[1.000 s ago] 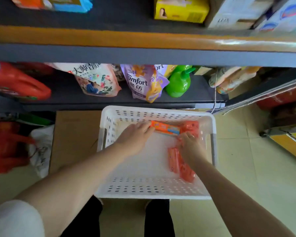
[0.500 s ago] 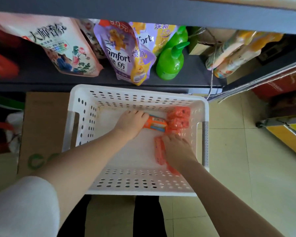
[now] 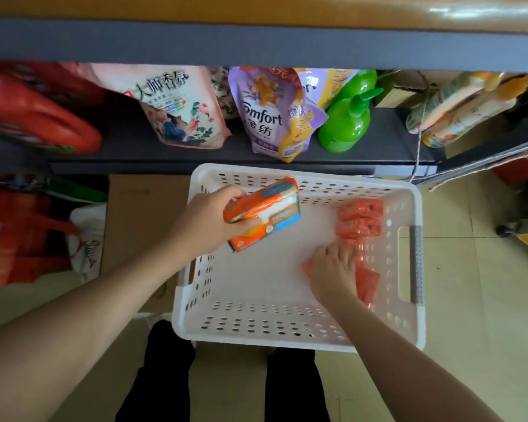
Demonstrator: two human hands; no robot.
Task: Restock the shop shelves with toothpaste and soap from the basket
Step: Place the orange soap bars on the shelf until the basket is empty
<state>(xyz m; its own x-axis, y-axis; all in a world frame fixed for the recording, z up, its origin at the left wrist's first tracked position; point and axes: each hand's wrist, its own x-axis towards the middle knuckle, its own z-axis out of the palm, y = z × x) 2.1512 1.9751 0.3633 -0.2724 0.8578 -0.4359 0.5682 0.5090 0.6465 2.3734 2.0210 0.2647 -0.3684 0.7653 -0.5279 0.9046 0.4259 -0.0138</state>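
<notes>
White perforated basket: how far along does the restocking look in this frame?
Mostly emptied: the white perforated plastic basket shows a bare floor except at its right side. In hand: the left hand holds an orange and white boxed pack above the basket. Left: the right hand rests on orange-red wrapped packets along the right wall, none shelved yet.

Soft even daylight, glare streak on the upper shelf edge (image 3: 470, 12), motion-blurred red bottle (image 3: 34, 117), wide-angle bowing at edges
</notes>
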